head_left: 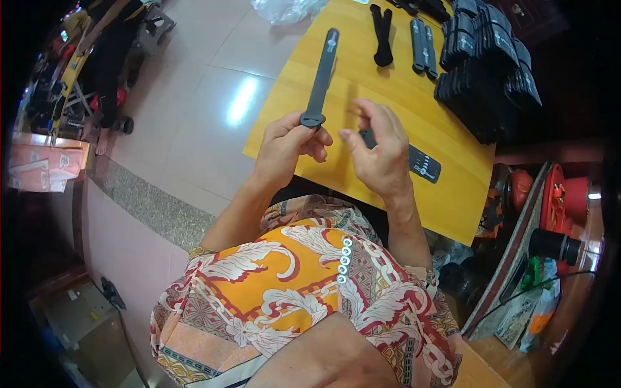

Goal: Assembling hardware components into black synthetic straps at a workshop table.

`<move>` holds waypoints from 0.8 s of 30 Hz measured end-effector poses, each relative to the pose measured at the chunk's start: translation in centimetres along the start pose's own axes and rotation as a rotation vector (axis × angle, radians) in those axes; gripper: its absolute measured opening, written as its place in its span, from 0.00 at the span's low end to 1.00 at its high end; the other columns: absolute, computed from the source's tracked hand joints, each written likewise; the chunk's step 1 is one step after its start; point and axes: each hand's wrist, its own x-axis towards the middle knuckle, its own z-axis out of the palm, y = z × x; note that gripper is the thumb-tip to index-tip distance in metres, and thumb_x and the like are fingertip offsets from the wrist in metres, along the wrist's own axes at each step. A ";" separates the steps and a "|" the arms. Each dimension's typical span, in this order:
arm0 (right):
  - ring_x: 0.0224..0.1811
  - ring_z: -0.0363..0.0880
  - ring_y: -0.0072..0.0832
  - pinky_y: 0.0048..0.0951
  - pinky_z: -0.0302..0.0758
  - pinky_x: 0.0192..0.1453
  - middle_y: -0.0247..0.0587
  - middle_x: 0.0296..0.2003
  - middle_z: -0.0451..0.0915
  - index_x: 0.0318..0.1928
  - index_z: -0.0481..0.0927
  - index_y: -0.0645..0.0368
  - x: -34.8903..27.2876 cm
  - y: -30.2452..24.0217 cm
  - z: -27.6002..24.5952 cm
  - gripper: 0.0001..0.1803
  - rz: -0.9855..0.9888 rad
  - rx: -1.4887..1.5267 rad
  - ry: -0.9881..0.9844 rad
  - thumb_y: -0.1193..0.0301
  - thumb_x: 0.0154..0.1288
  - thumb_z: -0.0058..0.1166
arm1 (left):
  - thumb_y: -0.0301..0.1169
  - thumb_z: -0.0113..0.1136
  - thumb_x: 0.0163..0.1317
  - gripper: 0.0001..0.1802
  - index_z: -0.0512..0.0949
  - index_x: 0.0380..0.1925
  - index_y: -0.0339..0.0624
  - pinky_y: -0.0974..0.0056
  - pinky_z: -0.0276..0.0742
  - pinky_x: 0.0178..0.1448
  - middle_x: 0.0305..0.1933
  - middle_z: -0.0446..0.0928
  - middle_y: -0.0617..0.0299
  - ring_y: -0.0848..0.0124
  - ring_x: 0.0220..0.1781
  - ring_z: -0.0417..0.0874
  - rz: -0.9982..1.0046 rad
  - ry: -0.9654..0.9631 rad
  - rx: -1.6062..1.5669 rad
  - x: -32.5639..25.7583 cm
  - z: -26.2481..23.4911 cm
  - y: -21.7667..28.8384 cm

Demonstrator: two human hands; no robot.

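Note:
In my left hand (283, 147), at the table's near left side, is a dark grey flat strap (321, 77) with a rounded tip. My thumb and fingers pinch its wider near end, and the strap points away from me. My right hand (381, 152) is just to the right, fingers apart and slightly blurred, with nothing visible in it. Beneath that hand a flat black piece (425, 165) with pale markings lies on the yellow table (456, 207). The hand hides its middle part.
Several bundled stacks of black straps (472, 97) fill the table's far right. Nearer the middle lie a folded black strap (382, 39) and a pair of grey straps (424, 48). Clear plastic (288, 10) sits beyond the far left edge. Red containers (559, 200) stand at right.

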 end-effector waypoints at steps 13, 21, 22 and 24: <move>0.27 0.75 0.38 0.32 0.73 0.30 0.43 0.31 0.73 0.32 0.76 0.62 0.1 -0.5 0.7 0.09 -0.257 0.214 0.046 0.81 0.46 0.54 | 0.30 0.43 0.67 0.09 0.70 0.37 0.36 0.75 0.67 0.24 0.22 0.70 0.67 0.81 0.21 0.68 0.096 -0.190 0.538 -1.5 1.4 2.3; 0.27 0.76 0.36 0.29 0.71 0.30 0.47 0.25 0.73 0.32 0.74 0.64 -1.2 -0.4 0.5 0.02 0.188 0.392 0.268 0.80 0.57 0.51 | 0.34 0.45 0.67 0.10 0.69 0.30 0.40 0.74 0.59 0.20 0.16 0.64 0.70 0.82 0.16 0.63 0.047 -0.320 0.399 -1.4 2.9 0.8; 0.27 0.73 0.30 0.28 0.69 0.30 0.42 0.24 0.72 0.32 0.73 0.63 -1.0 0.4 0.3 0.02 0.324 0.367 0.379 0.77 0.60 0.50 | 0.33 0.45 0.67 0.10 0.69 0.29 0.39 0.73 0.60 0.21 0.16 0.64 0.69 0.81 0.17 0.64 0.160 -0.398 0.582 -1.9 3.2 0.3; 0.26 0.69 0.24 0.26 0.67 0.30 0.35 0.24 0.72 0.31 0.72 0.62 0.2 4.5 -2.8 0.07 0.363 0.082 0.637 0.71 0.64 0.48 | 0.30 0.47 0.65 0.09 0.70 0.28 0.37 0.70 0.64 0.22 0.16 0.65 0.67 0.79 0.18 0.67 0.154 -0.553 0.716 -3.1 4.4 0.8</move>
